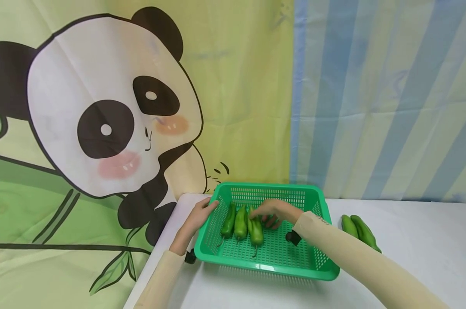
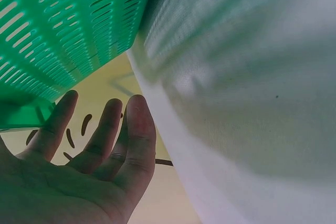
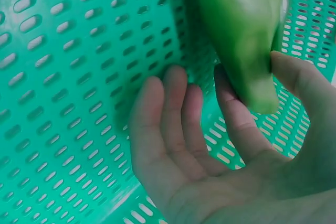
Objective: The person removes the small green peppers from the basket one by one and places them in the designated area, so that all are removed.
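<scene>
A green basket is standing on the desk, which is wearing a white cover, and green peppers are lying in the left half of this basket, side by side, with their stems pointing towards the person. The right hand is reaching inside the basket, and its thumb and first finger are pinching the narrow tip of one pepper; in the right wrist view the other three fingers are staying free of it, a little bent, near the basket wall. This pepper is lying to the right of a light green pepper, and farther left a darker pepper is resting near the side wall. Whether one more pepper is hiding beside the pinched one, I cannot tell surely. The left hand is resting at the left rim of the basket, its fingers released and nearly straight, touching the edge from the outer side without clenching. Outside the basket, to its right, two more peppers are lying on the desk, touching each other. Both arms are wearing cream sleeves. Behind the desk a cloth is hanging, showing a big panda and blue stripes.
</scene>
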`<state>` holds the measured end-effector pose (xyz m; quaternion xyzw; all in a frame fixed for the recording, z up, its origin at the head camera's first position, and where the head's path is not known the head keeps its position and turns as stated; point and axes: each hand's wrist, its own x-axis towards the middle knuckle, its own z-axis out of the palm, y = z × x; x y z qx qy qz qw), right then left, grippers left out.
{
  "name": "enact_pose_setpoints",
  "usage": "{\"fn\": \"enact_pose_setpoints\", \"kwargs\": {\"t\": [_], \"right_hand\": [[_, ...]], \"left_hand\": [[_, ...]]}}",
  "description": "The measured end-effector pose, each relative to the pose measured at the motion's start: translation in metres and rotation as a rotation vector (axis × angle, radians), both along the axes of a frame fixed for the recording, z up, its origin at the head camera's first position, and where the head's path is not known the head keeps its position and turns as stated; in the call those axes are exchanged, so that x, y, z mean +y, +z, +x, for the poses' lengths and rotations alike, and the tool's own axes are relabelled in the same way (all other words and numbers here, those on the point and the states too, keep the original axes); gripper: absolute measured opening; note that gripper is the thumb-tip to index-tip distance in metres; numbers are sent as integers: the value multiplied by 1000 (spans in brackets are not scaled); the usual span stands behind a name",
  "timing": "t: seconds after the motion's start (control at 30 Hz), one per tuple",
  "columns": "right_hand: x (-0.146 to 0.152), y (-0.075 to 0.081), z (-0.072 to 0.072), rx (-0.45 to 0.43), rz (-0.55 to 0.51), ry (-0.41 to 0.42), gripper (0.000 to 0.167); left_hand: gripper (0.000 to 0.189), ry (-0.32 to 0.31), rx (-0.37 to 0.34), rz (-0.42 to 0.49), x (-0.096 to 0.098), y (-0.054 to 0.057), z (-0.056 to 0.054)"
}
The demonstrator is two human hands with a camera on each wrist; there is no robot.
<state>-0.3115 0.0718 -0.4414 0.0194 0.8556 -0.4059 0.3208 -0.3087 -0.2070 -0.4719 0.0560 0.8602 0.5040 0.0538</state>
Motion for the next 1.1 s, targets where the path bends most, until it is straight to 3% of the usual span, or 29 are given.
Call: {"fn": "enact_pose_setpoints", "kwargs": {"t": [0.33,0.63,1.1], "right_hand": [[12,8,-6,-75,-87,-21,73],[33,16,0,-36,-144,18,74],[58,38,10,-7,-184,74,71]], "left_hand": [[48,-21,-29,4,3,9,1],[47,-1,16,-5,2,-1,1],[47,-1,12,3,0,0,1]]}}
